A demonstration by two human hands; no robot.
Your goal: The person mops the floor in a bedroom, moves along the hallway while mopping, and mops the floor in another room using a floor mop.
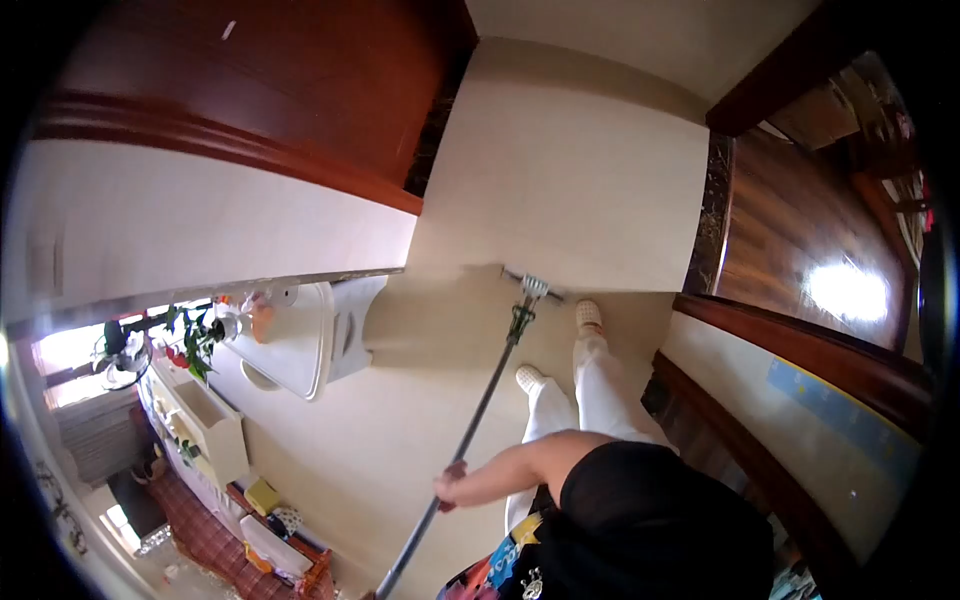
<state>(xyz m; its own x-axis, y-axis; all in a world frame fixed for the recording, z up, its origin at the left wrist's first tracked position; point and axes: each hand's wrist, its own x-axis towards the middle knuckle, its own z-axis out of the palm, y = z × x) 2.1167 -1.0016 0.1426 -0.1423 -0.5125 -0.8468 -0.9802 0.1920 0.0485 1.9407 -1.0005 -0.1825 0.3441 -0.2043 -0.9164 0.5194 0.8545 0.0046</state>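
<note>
My right hand is closed around the metal pole of a flat mop, partway along it. The pole slants from the bottom edge up to a pale clamp joint on a thin, wide mop head lying on the floor. The mop head is just ahead of my feet, which are in pale perforated clogs. Only a sliver of my left hand shows at the bottom edge, beside the upper end of the pole; its fingers are cut off by the frame.
Light floor stretches ahead, with a dark wooden door at upper left. A doorway on the right opens onto brown wood flooring. To the left stand a white cabinet with a plant and a checked sofa.
</note>
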